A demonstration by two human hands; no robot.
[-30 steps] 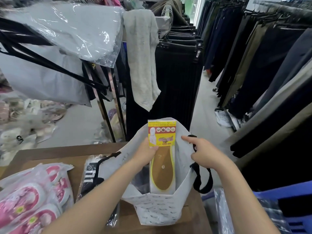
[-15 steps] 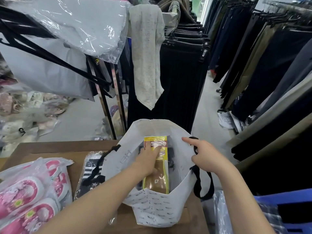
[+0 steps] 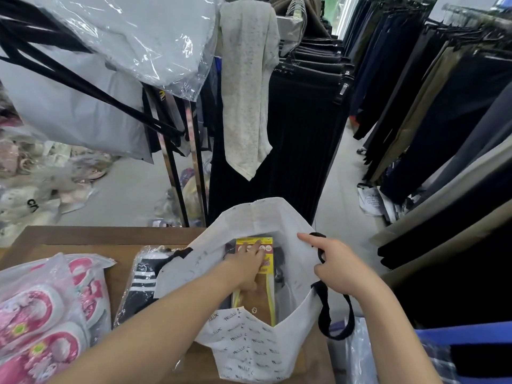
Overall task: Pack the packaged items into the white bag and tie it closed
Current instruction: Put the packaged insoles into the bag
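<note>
My left hand (image 3: 245, 263) presses flat-fingered on the insole pack (image 3: 263, 275) inside the white bag (image 3: 249, 347), my right hand (image 3: 336, 268) seemingly pinching its rim, striped socks (image 3: 141, 281) and pink slippers (image 3: 36, 322) waiting alongside.

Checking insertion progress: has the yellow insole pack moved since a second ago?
Yes. The insole pack has gone down: its yellow header stood above the white bag's far rim, and now sits below it, inside, under the left hand.

White bag (image 3: 250, 353) black lettering, yellow insole pack (image 3: 266, 268), pink slippers (image 3: 36, 322)
</note>
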